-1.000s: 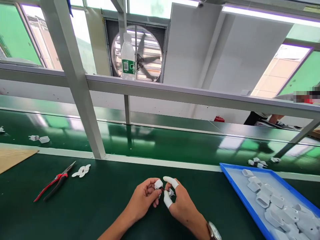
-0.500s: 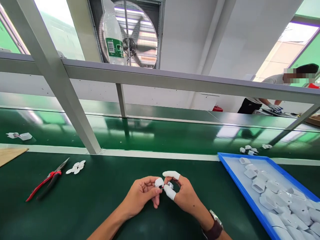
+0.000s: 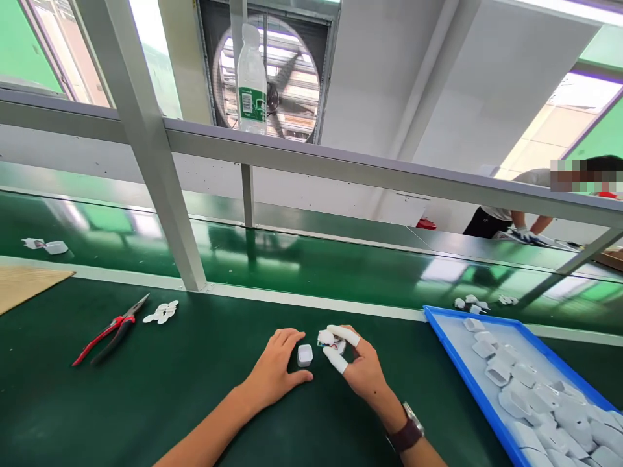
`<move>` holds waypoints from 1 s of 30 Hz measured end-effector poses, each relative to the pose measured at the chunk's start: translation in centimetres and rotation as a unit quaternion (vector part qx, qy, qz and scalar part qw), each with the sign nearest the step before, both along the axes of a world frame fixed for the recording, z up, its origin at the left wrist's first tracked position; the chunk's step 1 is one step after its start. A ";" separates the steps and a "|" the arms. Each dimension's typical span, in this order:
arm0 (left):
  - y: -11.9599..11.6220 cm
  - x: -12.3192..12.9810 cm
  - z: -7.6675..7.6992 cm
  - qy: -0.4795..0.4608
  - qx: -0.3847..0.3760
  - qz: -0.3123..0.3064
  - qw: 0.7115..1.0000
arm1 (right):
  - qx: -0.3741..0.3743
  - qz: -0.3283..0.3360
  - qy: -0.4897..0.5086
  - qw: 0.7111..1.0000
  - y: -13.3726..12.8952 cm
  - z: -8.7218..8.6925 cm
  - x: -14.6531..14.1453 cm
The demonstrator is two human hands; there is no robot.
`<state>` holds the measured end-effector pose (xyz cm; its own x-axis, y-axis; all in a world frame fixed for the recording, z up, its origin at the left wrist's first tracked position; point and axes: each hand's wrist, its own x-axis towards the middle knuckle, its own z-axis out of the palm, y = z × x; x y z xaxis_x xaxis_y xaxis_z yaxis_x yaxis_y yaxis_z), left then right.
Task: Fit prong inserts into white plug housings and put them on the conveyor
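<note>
Left hand [image 3: 275,370] flat and empty beside white plastic housing [image 3: 305,355] at lower centre; right hand [image 3: 357,370] pinching small insert [image 3: 327,338]. Best to steady housing, line up squarely.

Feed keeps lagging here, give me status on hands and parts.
Left hand flat on green mat, open, beside small white housing. Right hand pinching small white part in capped fingertips. Blue tray right, pliers left, both apart.

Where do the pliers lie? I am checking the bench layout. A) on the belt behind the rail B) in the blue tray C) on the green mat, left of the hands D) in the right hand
C: the pliers rest on the mat, well left of the left hand, beside a few white bits.
</note>
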<state>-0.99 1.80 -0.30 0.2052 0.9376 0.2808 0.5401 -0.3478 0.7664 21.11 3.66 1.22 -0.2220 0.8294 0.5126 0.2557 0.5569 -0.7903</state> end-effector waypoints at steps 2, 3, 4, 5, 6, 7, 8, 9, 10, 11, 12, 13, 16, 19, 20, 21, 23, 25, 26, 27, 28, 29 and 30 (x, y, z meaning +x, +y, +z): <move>-0.1 0.3 -0.3 0.004 0.023 -0.018 1.000 | 0.049 -0.005 -0.028 0.998 -0.2 0.5 0.2; -0.2 0.4 -0.3 -0.010 0.028 -0.029 0.999 | 0.072 -0.002 -0.044 0.996 -0.3 0.7 0.2; -0.4 0.5 -0.2 -0.029 0.033 -0.035 0.998 | 0.093 0.003 -0.059 0.994 -0.5 0.9 0.3; -0.5 0.6 -0.1 -0.049 0.038 -0.038 0.997 | 0.110 0.008 -0.073 0.991 -0.7 0.9 0.3; -0.6 0.7 0.0 -0.063 0.042 -0.039 0.996 | 0.121 0.008 -0.081 0.989 -0.9 1.0 0.3; -0.7 0.7 0.2 -0.071 0.045 -0.038 0.996 | 0.123 0.003 -0.082 0.989 -1.0 0.9 0.3; -0.9 0.7 0.3 -0.072 0.047 -0.034 0.996 | 0.119 -0.005 -0.077 0.990 -1.2 0.8 0.3; -1.0 0.7 0.4 -0.071 0.049 -0.029 0.996 | 0.107 -0.010 -0.071 0.992 -1.3 0.7 0.3; -1.1 0.8 0.5 -0.070 0.050 -0.026 0.996 | 0.091 -0.009 -0.065 0.994 -1.4 0.5 0.3; -1.2 0.8 0.6 -0.072 0.052 -0.026 0.996 | 0.076 -0.002 -0.061 0.995 -1.5 0.4 0.3; -1.3 0.8 0.6 -0.076 0.057 -0.028 0.995 | 0.066 0.007 -0.057 0.996 -1.5 0.3 0.4; -1.3 0.8 0.7 -0.083 0.063 -0.031 0.994 | 0.062 0.017 -0.054 0.996 -1.6 0.2 0.4; -1.5 0.9 0.7 -0.106 0.078 -0.051 0.990 | 0.075 0.010 -0.038 0.996 -1.7 0.1 0.3; -1.6 0.9 0.5 -0.106 0.103 -0.060 0.987 | 0.117 0.004 -0.037 0.992 -2.0 0.3 0.0; -1.6 0.9 0.5 -0.101 0.121 -0.055 0.986 | 0.140 0.003 -0.040 0.989 -2.2 0.4 -0.2; -1.6 0.9 0.4 -0.093 0.144 -0.045 0.984 | 0.166 0.001 -0.047 0.985 -2.3 0.5 -0.3; -1.7 0.9 0.4 -0.077 0.197 -0.020 0.977 | 0.209 -0.009 -0.076 0.975 -2.7 0.5 -0.6; -1.8 1.0 0.6 -0.056 0.245 -0.001 0.968 | 0.236 -0.020 -0.116 0.965 -3.0 0.3 -0.7; -1.8 1.0 0.7 -0.045 0.263 0.005 0.964 | 0.248 -0.024 -0.134 0.959 -3.2 0.2 -0.6; -1.9 1.1 0.9 -0.034 0.276 0.009 0.960 | 0.259 -0.029 -0.150 0.954 -3.3 0.0 -0.6; -2.0 1.1 1.0 -0.027 0.286 0.011 0.958 | 0.269 -0.034 -0.162 0.949 -3.4 -0.1 -0.5; -2.0 1.2 1.2 -0.022 0.292 0.012 0.956 | 0.280 -0.039 -0.171 0.944 -3.6 -0.2 -0.5; -2.1 1.2 1.3 -0.021 0.296 0.011 0.955 | 0.288 -0.042 -0.179 0.940 -3.7 -0.2 -0.4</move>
